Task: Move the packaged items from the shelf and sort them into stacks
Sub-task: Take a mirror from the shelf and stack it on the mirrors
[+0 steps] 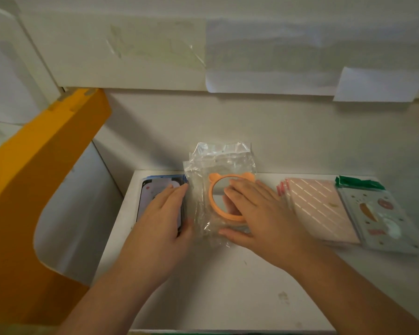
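Both forearms reach in: left hand (163,213) flat, fingers released, on the blue-edged pack (153,189); right hand (257,211) spread, pressing the bagged orange ring (218,189) onto the white bench (203,286), beside pink packs (319,209).

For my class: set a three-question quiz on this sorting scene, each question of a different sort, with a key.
1. True or false: the right hand lies flat on the clear bag with the orange ring.
2. How many kinds of packaged item lie in the row on the white surface?
3. The left hand rests on: A) the pink striped packs; B) the blue-edged pack; C) the green-topped pack.

Key: 1 true; 2 four; 3 B.
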A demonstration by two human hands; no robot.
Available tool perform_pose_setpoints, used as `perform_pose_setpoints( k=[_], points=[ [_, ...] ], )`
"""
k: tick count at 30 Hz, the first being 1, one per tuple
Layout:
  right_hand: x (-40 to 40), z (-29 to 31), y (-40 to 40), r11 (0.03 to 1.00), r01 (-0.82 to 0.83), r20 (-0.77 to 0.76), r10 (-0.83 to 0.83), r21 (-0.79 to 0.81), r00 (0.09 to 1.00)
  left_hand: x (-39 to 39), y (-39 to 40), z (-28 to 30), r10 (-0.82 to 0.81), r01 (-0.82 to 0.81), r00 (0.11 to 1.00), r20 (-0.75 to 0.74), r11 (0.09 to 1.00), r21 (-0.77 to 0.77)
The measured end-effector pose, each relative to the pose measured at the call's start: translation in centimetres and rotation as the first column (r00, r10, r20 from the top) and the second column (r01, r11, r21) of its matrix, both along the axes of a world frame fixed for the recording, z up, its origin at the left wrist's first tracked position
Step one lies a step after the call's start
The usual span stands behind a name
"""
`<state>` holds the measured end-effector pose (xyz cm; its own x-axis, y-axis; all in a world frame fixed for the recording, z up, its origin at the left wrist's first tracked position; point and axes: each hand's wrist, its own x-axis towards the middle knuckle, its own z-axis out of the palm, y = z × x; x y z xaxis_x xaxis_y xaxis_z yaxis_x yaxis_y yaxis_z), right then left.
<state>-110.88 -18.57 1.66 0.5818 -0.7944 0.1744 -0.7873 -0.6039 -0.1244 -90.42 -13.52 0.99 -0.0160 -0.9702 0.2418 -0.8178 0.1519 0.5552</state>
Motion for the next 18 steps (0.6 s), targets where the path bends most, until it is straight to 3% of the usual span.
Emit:
perform_pose_setpoints(
  k=[10, 18],
  points=[
    [-0.1, 0.3, 0.5, 1.0, 0.028, 0.118, -0.027, -0.005, 0.993, 1.5, 0.9, -0.5, 0.015, -0.013, 0.99, 0.14, 1.0, -0.018],
    [-1.4, 0.2, 4.0, 0.981, 0.187, 0.267, -0.165, -0.06, 0.95, 2.0, 1.8, -0.9, -0.022, 0.027, 0.987, 0.162, 0.999, -0.026]
  ],
)
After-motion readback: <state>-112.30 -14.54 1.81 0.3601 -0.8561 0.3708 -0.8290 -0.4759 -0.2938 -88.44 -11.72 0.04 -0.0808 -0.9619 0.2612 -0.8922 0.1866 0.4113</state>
